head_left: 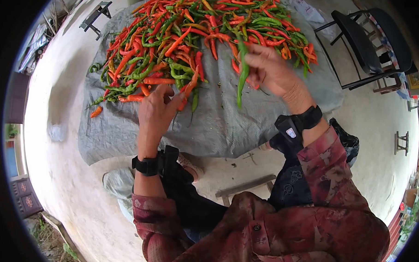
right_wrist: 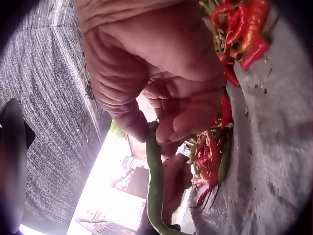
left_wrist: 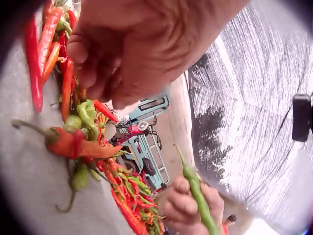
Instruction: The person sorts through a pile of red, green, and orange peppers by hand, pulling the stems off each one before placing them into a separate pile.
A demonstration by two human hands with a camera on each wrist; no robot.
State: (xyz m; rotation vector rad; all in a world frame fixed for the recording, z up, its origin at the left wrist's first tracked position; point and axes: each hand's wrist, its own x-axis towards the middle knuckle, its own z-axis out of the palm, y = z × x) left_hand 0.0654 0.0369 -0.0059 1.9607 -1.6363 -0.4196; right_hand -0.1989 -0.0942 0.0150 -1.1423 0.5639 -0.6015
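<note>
A long green chili pepper (head_left: 242, 86) is pinched between the thumb and fingers of my right hand (head_left: 275, 72), over the right part of the sheet. In the right wrist view the fingertips grip this green chili at one end, and the rest of it hangs down. My left hand (head_left: 154, 113) is at the near edge of the chili pile (head_left: 169, 44), its fingers loosely bent. The left wrist view shows a gap between thumb and fingers, with nothing held there. Close by that hand lies an orange-red chili (left_wrist: 93, 148) with a curved stem.
Red, orange and green chilies cover the far part of a grey sheet (head_left: 209, 131). A black chair (head_left: 358, 42) stands to the right and a small stool (head_left: 95, 19) at the far left. Below the sheet's near edge is a wooden bench (head_left: 246, 187).
</note>
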